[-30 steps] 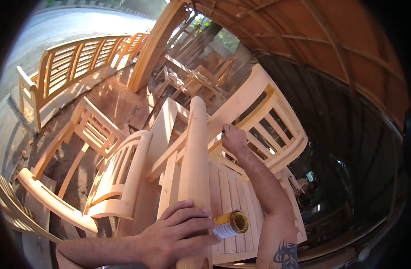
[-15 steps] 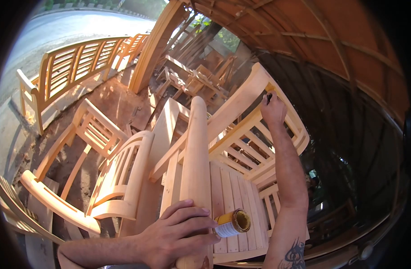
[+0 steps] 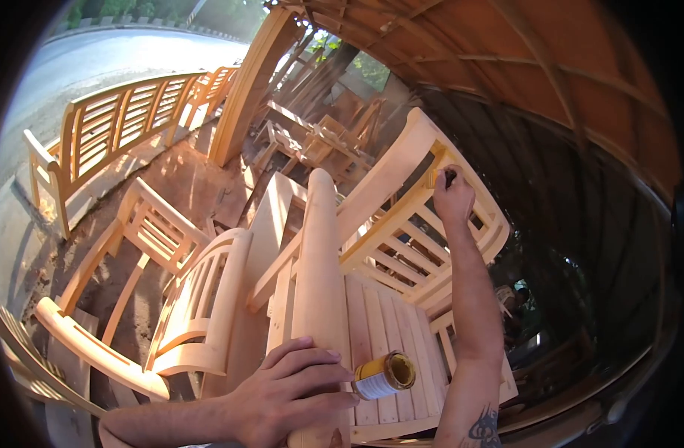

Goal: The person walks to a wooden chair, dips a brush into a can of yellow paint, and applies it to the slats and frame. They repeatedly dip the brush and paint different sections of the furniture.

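My left hand [image 3: 301, 388] lies across the rounded pale wooden armrest [image 3: 318, 276] of a bench, fingers apart and stretched over it. Right at its fingertips is a tin can [image 3: 384, 375] with a white and yellow label, its mouth uncovered and yellowish stuff coating the inside. My right hand [image 3: 454, 198] is closed on a small brush [image 3: 434, 178] with a dark handle, its bristles at the inner upper corner of the slatted backrest [image 3: 411, 243]. Yellowish colour shows on the rail and corner there; the top rail [image 3: 390, 166] is paler.
Left of the bench lies another unpainted chair frame [image 3: 200, 299] with a curved slatted part. Farther off, a long slatted bench [image 3: 122, 123] stands near the road. A wooden post [image 3: 245, 97] rises ahead, with piled furniture parts [image 3: 319, 142] behind it. A sheet roof [image 3: 499, 45] arches overhead.
My right hand with the brush has shifted slightly down along the backrest's inner corner, and the bristles now show. The left hand stays on the armrest. The view has tilted a little.
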Demonstrator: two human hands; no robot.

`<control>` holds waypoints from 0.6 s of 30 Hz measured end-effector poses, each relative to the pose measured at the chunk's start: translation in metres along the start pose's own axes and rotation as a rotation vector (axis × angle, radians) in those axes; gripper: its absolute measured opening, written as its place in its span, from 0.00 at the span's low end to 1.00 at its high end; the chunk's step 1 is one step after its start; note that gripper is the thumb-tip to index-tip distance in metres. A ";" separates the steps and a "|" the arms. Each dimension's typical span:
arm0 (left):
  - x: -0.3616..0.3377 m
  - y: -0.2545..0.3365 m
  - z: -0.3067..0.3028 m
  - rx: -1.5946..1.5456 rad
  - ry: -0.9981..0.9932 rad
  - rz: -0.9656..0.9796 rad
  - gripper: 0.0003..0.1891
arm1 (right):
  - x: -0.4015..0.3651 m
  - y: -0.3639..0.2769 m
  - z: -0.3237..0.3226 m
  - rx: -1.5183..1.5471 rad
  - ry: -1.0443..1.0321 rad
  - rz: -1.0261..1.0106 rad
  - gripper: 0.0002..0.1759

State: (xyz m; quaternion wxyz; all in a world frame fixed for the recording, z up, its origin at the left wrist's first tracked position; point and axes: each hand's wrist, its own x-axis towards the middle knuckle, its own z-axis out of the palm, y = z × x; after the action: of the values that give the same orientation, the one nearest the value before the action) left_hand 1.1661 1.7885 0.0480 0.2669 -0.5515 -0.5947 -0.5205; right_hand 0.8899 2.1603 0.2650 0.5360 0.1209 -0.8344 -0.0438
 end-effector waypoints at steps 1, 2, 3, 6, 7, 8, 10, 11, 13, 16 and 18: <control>0.001 0.001 0.000 0.003 -0.006 0.000 0.40 | 0.003 0.000 -0.016 0.113 0.073 0.020 0.11; 0.002 0.001 -0.001 0.008 -0.012 0.000 0.40 | 0.005 -0.002 -0.032 0.227 0.148 0.038 0.11; 0.001 0.001 -0.002 0.015 -0.018 0.002 0.41 | 0.003 -0.004 -0.050 0.279 0.132 0.104 0.11; 0.003 0.005 -0.004 0.028 -0.031 -0.007 0.39 | -0.027 0.007 -0.091 0.450 0.063 0.245 0.13; 0.008 0.010 -0.009 0.028 -0.028 -0.017 0.37 | -0.041 0.018 -0.101 0.515 0.030 0.248 0.13; 0.012 0.013 -0.013 0.029 -0.024 -0.028 0.35 | -0.056 0.026 -0.109 0.582 -0.003 0.250 0.14; 0.016 0.010 -0.025 -0.137 0.041 -0.096 0.38 | -0.085 0.021 -0.140 0.521 -0.029 0.348 0.14; 0.017 0.008 -0.033 -0.222 0.074 -0.139 0.39 | -0.101 0.031 -0.148 0.539 -0.026 0.380 0.14; 0.033 0.008 -0.055 -0.086 0.339 -0.164 0.51 | -0.130 0.042 -0.166 0.612 -0.040 0.476 0.14; 0.096 0.055 -0.074 0.306 0.566 -0.272 0.64 | -0.164 0.053 -0.194 0.739 -0.061 0.601 0.14; 0.107 0.060 -0.097 0.519 0.400 -0.046 0.63 | -0.186 0.059 -0.210 0.845 -0.063 0.649 0.14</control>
State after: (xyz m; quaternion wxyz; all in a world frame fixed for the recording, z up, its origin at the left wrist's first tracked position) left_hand 1.1705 1.7314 0.1938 0.4982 -0.3385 -0.6557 -0.4552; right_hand 1.1445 2.2751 0.2012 0.4012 0.0604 -0.7895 0.4605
